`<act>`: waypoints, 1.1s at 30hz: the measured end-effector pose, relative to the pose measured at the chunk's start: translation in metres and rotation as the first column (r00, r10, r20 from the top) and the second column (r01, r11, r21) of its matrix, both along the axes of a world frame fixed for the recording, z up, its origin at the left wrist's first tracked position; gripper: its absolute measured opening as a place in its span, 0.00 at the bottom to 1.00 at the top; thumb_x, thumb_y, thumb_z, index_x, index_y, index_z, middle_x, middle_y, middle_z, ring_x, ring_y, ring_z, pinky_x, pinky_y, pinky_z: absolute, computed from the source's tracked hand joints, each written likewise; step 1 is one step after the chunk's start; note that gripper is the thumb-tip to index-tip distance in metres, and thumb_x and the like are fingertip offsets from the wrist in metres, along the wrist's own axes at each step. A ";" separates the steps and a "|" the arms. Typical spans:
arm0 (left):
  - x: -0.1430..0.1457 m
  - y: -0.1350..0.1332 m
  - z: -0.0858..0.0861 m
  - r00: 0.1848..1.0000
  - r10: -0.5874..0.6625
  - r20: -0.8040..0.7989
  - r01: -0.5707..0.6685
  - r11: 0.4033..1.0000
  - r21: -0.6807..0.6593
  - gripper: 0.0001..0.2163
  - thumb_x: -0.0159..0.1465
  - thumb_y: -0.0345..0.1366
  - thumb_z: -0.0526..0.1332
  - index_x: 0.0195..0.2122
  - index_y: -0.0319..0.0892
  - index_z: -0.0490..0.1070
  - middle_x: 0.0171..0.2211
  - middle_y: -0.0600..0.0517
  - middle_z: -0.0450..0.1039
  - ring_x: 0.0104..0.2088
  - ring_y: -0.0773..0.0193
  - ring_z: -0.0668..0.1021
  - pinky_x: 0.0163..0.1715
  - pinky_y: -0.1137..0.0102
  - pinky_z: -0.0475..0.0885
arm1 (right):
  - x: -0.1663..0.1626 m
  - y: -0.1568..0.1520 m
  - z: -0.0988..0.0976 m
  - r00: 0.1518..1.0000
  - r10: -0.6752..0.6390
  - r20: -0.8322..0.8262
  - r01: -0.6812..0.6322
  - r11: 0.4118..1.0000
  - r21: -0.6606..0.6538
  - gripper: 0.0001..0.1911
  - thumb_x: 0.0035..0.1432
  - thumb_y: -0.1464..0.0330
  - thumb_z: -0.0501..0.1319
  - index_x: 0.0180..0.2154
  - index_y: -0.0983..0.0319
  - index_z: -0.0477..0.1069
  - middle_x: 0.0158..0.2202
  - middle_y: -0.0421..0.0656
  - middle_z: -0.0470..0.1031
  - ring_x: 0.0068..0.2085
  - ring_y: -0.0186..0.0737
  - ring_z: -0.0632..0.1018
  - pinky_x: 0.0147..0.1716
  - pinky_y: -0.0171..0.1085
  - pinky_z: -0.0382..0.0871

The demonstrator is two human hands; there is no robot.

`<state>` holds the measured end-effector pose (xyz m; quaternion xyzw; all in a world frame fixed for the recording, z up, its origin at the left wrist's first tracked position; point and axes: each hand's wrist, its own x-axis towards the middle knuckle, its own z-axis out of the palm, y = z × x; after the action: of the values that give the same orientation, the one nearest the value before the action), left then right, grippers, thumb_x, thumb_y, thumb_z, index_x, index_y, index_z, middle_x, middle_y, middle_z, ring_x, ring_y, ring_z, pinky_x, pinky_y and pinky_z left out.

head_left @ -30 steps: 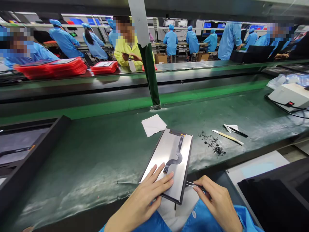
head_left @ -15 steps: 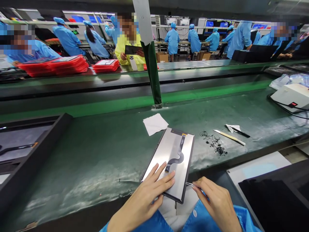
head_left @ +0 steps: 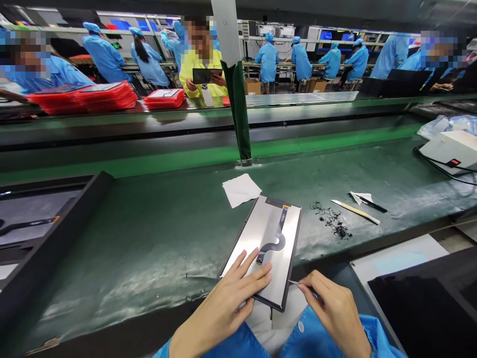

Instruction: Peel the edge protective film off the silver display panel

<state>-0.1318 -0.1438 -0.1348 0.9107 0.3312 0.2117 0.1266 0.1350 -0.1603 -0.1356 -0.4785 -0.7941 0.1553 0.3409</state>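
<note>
A flat display panel [head_left: 257,223] with a silvery back, black edges and a curved dark flex cable [head_left: 278,242] lies tilted across the bench's near edge, its lower end jutting out toward me. My left hand [head_left: 236,291] rests on the panel's lower left with fingers spread. In my right hand [head_left: 330,306] is a pair of thin metal tweezers [head_left: 294,282], pinched between thumb and fingers. The tweezers' tips are at the panel's lower right edge; whether they grip anything there is too small to tell.
Black shreds [head_left: 331,220], a pale-handled knife [head_left: 356,212] and a black pen-like tool [head_left: 373,203] lie to the right. White sheets [head_left: 241,190] touch the panel's top corner. A dark tray [head_left: 87,211] stands left, a white box [head_left: 449,151] right. A green-wrapped post [head_left: 237,114] rises behind.
The tweezers' two prongs looked slightly apart before and now appear as one line. My right hand has turned a little at the panel's edge; my left hand stays on the panel.
</note>
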 end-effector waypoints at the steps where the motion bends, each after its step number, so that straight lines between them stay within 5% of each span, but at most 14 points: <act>1: 0.000 0.000 0.002 1.000 -0.001 -0.003 0.001 1.000 -0.004 0.34 0.62 0.15 0.48 0.68 0.45 0.57 0.66 0.52 0.63 0.71 0.52 0.51 0.65 0.45 0.57 | 0.001 0.000 -0.001 1.000 -0.003 -0.021 0.002 0.999 -0.049 0.15 0.72 0.66 0.51 0.33 0.58 0.70 0.26 0.38 0.74 0.23 0.33 0.75 0.23 0.31 0.64; 8: 0.002 0.002 0.007 1.000 0.002 0.000 -0.002 0.999 -0.032 0.33 0.61 0.15 0.48 0.67 0.44 0.58 0.65 0.50 0.64 0.71 0.51 0.51 0.64 0.44 0.58 | 0.006 0.008 -0.004 0.993 -0.057 -0.102 0.013 0.923 -0.385 0.16 0.68 0.62 0.55 0.27 0.58 0.70 0.24 0.37 0.71 0.26 0.36 0.72 0.25 0.33 0.63; 16: 0.003 0.001 0.006 1.000 0.016 0.001 -0.016 0.999 -0.048 0.33 0.59 0.15 0.49 0.65 0.44 0.61 0.65 0.52 0.64 0.71 0.53 0.51 0.65 0.46 0.58 | 0.009 0.011 -0.005 0.954 -0.113 -0.279 -0.094 0.768 -0.634 0.18 0.63 0.57 0.59 0.25 0.60 0.70 0.23 0.37 0.66 0.26 0.36 0.66 0.26 0.34 0.59; 28: 0.002 0.001 0.004 0.999 0.009 0.032 -0.007 0.998 -0.062 0.34 0.58 0.15 0.50 0.65 0.44 0.60 0.65 0.50 0.64 0.71 0.52 0.50 0.66 0.43 0.55 | 0.012 0.001 0.002 0.846 -0.272 -0.459 -0.236 0.581 -0.779 0.26 0.55 0.45 0.64 0.25 0.61 0.69 0.20 0.34 0.60 0.22 0.32 0.57 0.23 0.35 0.52; 33: 0.002 0.001 -0.001 1.000 0.007 0.022 -0.006 0.999 -0.042 0.26 0.67 0.24 0.59 0.66 0.46 0.59 0.64 0.48 0.66 0.70 0.51 0.52 0.66 0.45 0.56 | 0.017 0.000 0.006 0.803 -0.340 -0.490 -0.220 0.594 -0.774 0.28 0.52 0.43 0.65 0.24 0.61 0.68 0.21 0.35 0.63 0.21 0.30 0.57 0.23 0.34 0.49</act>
<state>-0.1294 -0.1425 -0.1356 0.9043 0.3373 0.2154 0.1489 0.1522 -0.1601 -0.1298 -0.5333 -0.4712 0.6236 0.3236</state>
